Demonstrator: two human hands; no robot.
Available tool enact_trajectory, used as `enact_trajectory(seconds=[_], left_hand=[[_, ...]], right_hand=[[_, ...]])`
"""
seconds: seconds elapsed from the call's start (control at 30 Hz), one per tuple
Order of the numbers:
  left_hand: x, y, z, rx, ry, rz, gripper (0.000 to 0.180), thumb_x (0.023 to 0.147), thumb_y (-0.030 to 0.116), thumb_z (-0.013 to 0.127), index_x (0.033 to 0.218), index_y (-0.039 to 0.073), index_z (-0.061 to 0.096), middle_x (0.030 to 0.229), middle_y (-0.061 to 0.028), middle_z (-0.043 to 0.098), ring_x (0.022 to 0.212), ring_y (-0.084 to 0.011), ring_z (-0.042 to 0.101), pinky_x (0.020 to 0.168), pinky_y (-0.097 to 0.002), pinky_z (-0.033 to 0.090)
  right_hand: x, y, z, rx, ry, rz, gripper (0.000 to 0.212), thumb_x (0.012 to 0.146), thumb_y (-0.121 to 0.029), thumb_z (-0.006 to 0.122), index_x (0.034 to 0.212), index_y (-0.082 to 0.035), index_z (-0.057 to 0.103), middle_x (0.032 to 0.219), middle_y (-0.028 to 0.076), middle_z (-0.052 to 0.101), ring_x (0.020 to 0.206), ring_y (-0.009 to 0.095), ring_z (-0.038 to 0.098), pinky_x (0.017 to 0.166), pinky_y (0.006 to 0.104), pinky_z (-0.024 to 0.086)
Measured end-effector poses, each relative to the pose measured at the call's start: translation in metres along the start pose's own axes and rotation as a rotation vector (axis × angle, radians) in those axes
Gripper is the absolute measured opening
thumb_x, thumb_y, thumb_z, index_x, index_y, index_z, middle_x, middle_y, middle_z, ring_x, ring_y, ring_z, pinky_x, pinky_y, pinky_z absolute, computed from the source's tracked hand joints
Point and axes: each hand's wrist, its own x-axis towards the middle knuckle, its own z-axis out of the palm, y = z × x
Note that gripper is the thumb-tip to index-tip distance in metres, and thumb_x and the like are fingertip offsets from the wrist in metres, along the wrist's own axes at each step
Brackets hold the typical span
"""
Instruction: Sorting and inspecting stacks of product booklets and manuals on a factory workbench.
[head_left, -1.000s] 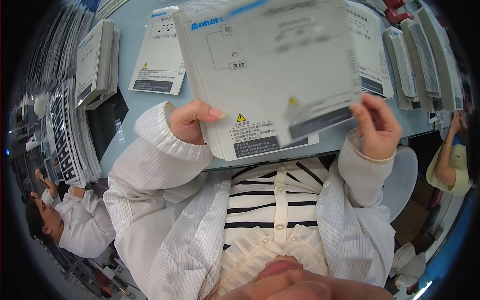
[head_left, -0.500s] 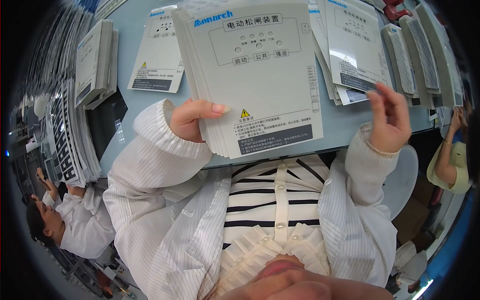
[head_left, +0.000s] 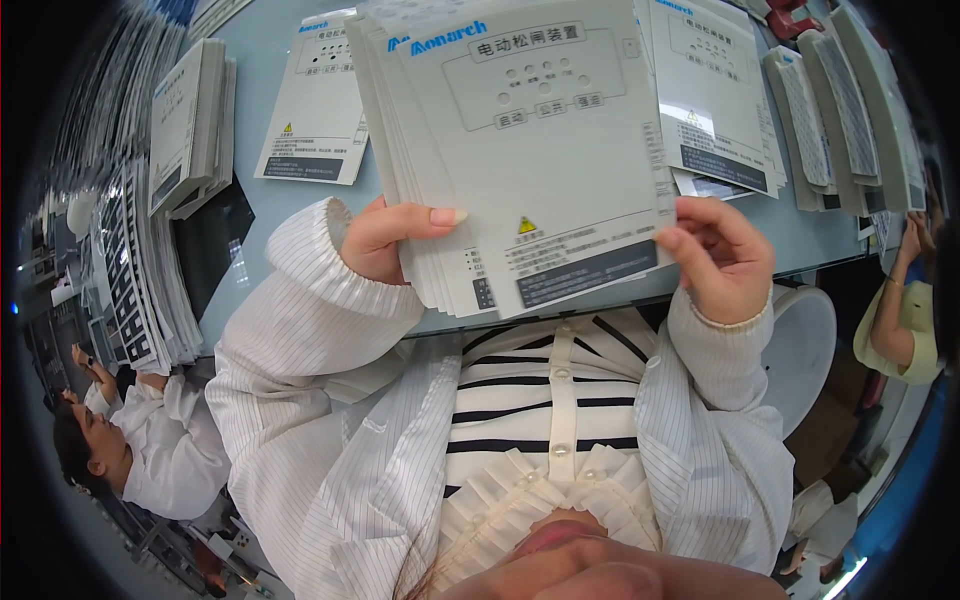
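My left hand [head_left: 395,240] grips a stack of white printed panel labels [head_left: 425,205] by its lower left edge, thumb on top. The top label [head_left: 575,165], with blue lettering, small holes and a dark bar along its bottom, lies shifted to the right and slightly tilted over the others. Its lower right corner is pinched between thumb and fingers of my right hand [head_left: 722,258]. Just beyond that hand lies a fanned pile of similar labels [head_left: 715,100] on the table. Another label pile [head_left: 310,115] rests beyond my left hand.
At the left stands a thick label stack [head_left: 185,125], beside more piled printed sheets [head_left: 150,270]. Upright bundles [head_left: 805,125] line the table's right side, near a red object [head_left: 790,20]. A white bucket [head_left: 808,350] sits below the table edge. Co-workers are at left [head_left: 165,450] and right [head_left: 895,310].
My right hand has come down and left from the pile and taken hold of the top label's corner. That label has slid rightward off the stack, while my left hand stays put.
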Motion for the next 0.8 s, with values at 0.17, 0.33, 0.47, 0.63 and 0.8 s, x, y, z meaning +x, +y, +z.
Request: enact_trajectory(seconds=[0.17,0.33,0.47,0.63,0.8], left_hand=[[-0.002,0.001,0.001,0.002,0.015,-0.026,0.066,0.071,0.02,0.064,0.128,0.002,0.038,0.116,-0.0179,0.052,0.105,-0.0305,0.054,0.087,-0.0407,0.047],[0.005,0.004,0.005,0.056,-0.021,-0.014,0.068,0.07,0.024,0.066,0.129,0.003,0.038,0.118,-0.018,0.05,0.108,-0.0308,0.051,0.088,-0.0422,0.046],[-0.001,0.0,0.003,0.076,0.022,0.006,0.068,0.07,0.024,0.067,0.128,0.005,0.038,0.118,-0.0175,0.049,0.11,-0.0311,0.049,0.088,-0.0438,0.045],[-0.002,-0.001,0.007,0.066,0.048,0.036,0.072,0.067,0.025,0.071,0.129,0.006,0.037,0.118,-0.017,0.049,0.11,-0.031,0.049,0.088,-0.0448,0.045],[0.001,-0.003,0.004,0.073,0.036,0.049,0.074,0.067,0.024,0.071,0.13,0.006,0.036,0.119,-0.0168,0.049,0.111,-0.0308,0.048,0.089,-0.0453,0.043]], right_hand=[[0.012,0.006,-0.027,-0.051,0.388,-0.115,0.024,0.078,-0.003,0.067,0.101,0.002,0.062,0.078,0.001,0.062,0.056,0.001,0.045,0.047,0.0137,0.031],[0.022,0.013,-0.06,-0.174,0.653,-0.08,0.027,0.077,-0.005,0.069,0.103,0.0,0.063,0.078,0.0,0.06,0.058,0.0,0.045,0.05,0.013,0.032],[0.03,0.017,-0.047,-0.458,0.715,-0.235,0.025,0.074,-0.005,0.071,0.098,-0.003,0.066,0.072,-0.003,0.054,0.055,0.002,0.039,0.052,0.0157,0.032],[0.011,0.008,-0.019,-0.335,0.408,-0.313,0.025,0.07,-0.005,0.074,0.093,-0.001,0.065,0.072,0.0,0.056,0.055,0.005,0.042,0.051,0.0169,0.034],[0.001,-0.012,0.0,-0.217,-0.17,-0.06,0.032,0.068,0.001,0.072,0.099,0.003,0.062,0.08,0.005,0.061,0.064,0.006,0.052,0.06,0.0174,0.042]])
